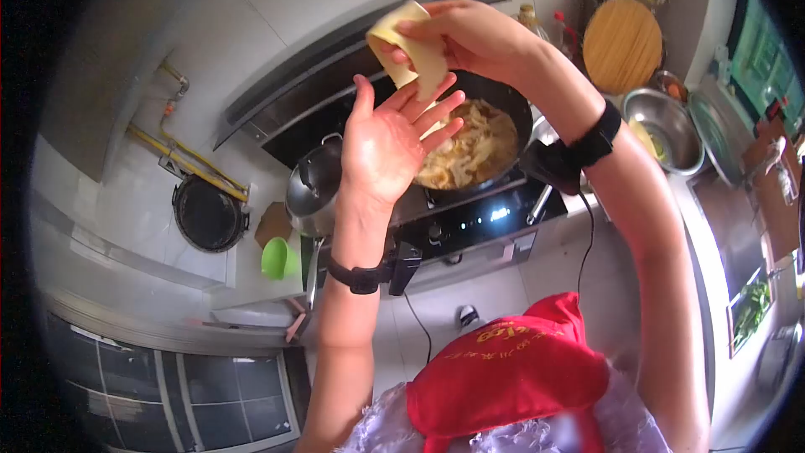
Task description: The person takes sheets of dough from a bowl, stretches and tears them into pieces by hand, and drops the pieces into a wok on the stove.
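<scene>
My right hand [470,33] pinches a pale yellow, floppy strip that looks like a dough sheet [432,59], which hangs bent above the stove. My left hand [386,147] is open, palm up, fingers spread. Its fingertips are close to the sheet's lower end; whether they touch it I cannot tell. Beneath both hands is a dark wok [521,109] on the cooktop. Pale, wide pieces of food [474,147] in brownish liquid fill it. My left hand hides part of the wok's near-left side.
Left on the stove stands a lidded pot [310,189] with its handle pointing toward me. A green cup [278,258] and a black round pan [208,214] are farther left. At right are a round wooden board [622,44], a metal bowl [667,122] and green vegetables [752,312].
</scene>
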`<state>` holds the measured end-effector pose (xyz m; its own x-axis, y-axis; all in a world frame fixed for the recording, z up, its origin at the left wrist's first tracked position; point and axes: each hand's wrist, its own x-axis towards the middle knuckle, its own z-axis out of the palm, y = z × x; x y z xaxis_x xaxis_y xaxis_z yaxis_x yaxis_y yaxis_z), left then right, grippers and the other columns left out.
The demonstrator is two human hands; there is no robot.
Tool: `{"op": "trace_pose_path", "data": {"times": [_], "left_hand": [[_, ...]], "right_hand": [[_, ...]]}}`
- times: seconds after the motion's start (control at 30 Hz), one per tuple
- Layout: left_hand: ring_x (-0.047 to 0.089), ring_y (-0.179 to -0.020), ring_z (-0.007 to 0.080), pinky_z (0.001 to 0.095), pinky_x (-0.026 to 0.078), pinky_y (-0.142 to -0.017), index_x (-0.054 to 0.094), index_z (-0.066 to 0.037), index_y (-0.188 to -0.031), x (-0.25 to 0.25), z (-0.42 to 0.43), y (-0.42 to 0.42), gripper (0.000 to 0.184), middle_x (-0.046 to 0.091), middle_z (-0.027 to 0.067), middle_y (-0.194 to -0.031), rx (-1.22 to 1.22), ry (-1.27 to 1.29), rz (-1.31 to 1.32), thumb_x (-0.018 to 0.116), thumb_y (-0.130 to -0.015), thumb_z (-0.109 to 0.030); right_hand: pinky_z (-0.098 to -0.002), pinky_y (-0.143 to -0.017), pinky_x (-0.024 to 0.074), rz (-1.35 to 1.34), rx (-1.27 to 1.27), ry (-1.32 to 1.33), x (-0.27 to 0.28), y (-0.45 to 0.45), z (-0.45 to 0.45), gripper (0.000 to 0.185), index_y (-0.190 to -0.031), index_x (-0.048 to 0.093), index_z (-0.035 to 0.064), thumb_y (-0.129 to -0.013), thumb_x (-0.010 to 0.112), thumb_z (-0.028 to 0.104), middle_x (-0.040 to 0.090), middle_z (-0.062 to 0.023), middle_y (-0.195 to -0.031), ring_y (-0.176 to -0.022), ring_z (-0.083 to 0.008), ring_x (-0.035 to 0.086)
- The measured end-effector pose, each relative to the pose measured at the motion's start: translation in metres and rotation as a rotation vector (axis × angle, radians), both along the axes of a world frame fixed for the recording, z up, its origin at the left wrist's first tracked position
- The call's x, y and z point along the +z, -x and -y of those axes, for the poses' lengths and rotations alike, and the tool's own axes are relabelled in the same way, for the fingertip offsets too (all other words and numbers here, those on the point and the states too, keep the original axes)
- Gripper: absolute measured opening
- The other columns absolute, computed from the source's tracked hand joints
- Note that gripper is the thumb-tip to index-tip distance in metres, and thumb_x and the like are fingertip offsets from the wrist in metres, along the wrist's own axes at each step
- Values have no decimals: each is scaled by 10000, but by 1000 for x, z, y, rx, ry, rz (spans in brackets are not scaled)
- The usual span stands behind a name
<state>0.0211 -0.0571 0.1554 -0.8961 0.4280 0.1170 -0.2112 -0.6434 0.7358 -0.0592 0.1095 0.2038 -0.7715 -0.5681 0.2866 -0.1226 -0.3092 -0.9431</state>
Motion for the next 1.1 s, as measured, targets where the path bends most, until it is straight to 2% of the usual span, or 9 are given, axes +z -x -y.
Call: {"op": "trace_pose_path", "data": {"times": [0.1, 0.17, 0.27, 0.4, 0.53, 0.77, 1.0, 1.03, 1.1], "left_hand": [[454, -1280, 380, 594, 315, -1089, 511, -25, -1272, 8, 18, 25, 683, 536, 192, -1324, -13, -61, 66, 379, -955, -616], [572, -1108, 231, 498, 413, -996, 599, -103, -1133, 15, 27, 43, 539, 626, 80, -1176, -62, 50, -36, 464, -946, -590], [592, -1065, 201, 368, 469, -872, 598, -98, -1157, 11, 35, 69, 377, 629, 71, -1190, 106, 192, -43, 554, -964, -418], [592, -1102, 230, 377, 492, -915, 570, -33, -1179, 15, 40, 76, 285, 612, 122, -1228, 72, 104, -117, 500, -1001, -244], [606, -1105, 298, 416, 480, -1003, 553, 29, -1156, 10, 47, 85, 302, 616, 176, -1183, 78, 19, -134, 527, -984, -219], [623, -1077, 301, 408, 495, -974, 559, 36, -1116, 12, 52, 94, 272, 629, 190, -1129, 122, 41, -172, 534, -982, -199], [621, -1077, 295, 430, 498, -959, 549, -16, -1123, 30, 60, 105, 261, 634, 125, -1137, 204, 15, -145, 507, -993, -239], [647, -1012, 328, 466, 531, -885, 557, -13, -1092, 37, 64, 107, 259, 642, 147, -1093, 269, 32, -186, 508, -994, -248], [619, -1084, 294, 451, 501, -952, 535, -19, -1168, 47, 68, 104, 287, 634, 116, -1134, 224, 74, -211, 509, -994, -246]], "right_hand": [[-276, -699, 545, -42, -66, -102, 1, 0, 8, 297, -1098, 633, -45, -906, 637, 181, 690, -112, -961, -821, -170, 684], [-268, -670, 532, -76, -159, -152, 0, -8, 19, 301, -1078, 657, -30, -897, 662, 210, 696, -83, -924, -788, -141, 663], [-268, -662, 516, -264, -372, -378, -11, -7, 30, 293, -965, 694, -42, -891, 670, 240, 693, -65, -837, -758, -112, 637], [-253, -668, 504, -290, -479, -509, -33, -11, 40, 312, -984, 686, -57, -908, 646, 242, 694, -61, -821, -741, -92, 638], [-237, -637, 478, -171, -502, -392, -62, -23, 47, 275, -967, 687, -43, -912, 660, 225, 674, -30, -801, -700, -64, 603], [-210, -620, 425, -9, -502, -227, -75, -46, 51, 216, -963, 679, -7, -928, 647, 203, 634, 11, -758, -657, -42, 544], [-184, -571, 416, 156, -567, -177, -99, -56, 36, 244, -988, 694, 14, -939, 642, 247, 665, -1, -783, -628, -34, 526], [-184, -566, 414, 153, -568, -139, -106, -54, 31, 247, -990, 694, 20, -940, 642, 256, 665, 0, -788, -623, -34, 522], [-182, -558, 409, 142, -569, -68, -116, -48, 23, 252, -993, 693, 33, -942, 640, 274, 665, 2, -798, -613, -33, 514]]}}
